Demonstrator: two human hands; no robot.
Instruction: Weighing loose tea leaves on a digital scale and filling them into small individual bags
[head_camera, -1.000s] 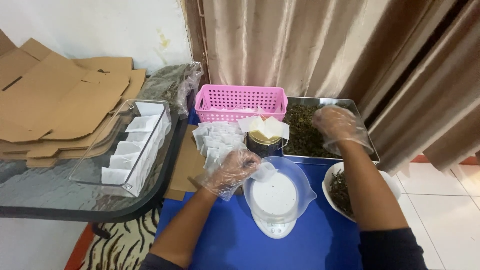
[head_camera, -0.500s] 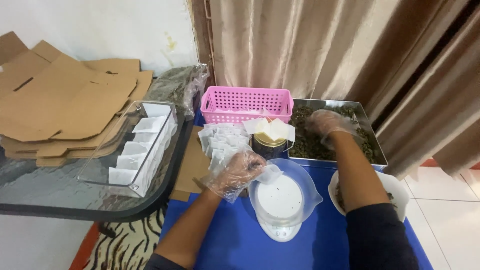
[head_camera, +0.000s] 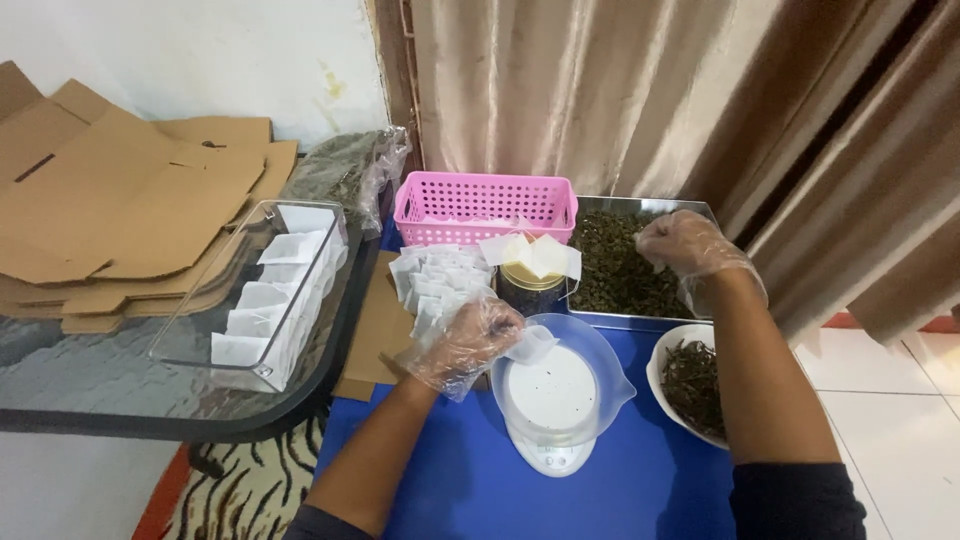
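The right hand (head_camera: 685, 245) has reached farther, fingers curled in the tray (head_camera: 700, 212)'s leaves; left hand (head_camera: 465, 340) (gloved) pinches a white sachet (head_camera: 530, 345).

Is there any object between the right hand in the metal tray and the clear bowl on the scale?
Nothing visible blocks it. The right hand rests on the dried leaves in the metal tray. Between it and the clear bowl lies only the tray's low front rim. A lidded jar stands off to the left.

Gloved hands at a tea-packing table
Left hand (head_camera: 468, 342) holds a small white bag (head_camera: 530, 343) over the scale bowl (head_camera: 560, 385); right hand (head_camera: 684, 243) digs into the tray of dried leaves (head_camera: 615, 265) at the blue surface's far edge.
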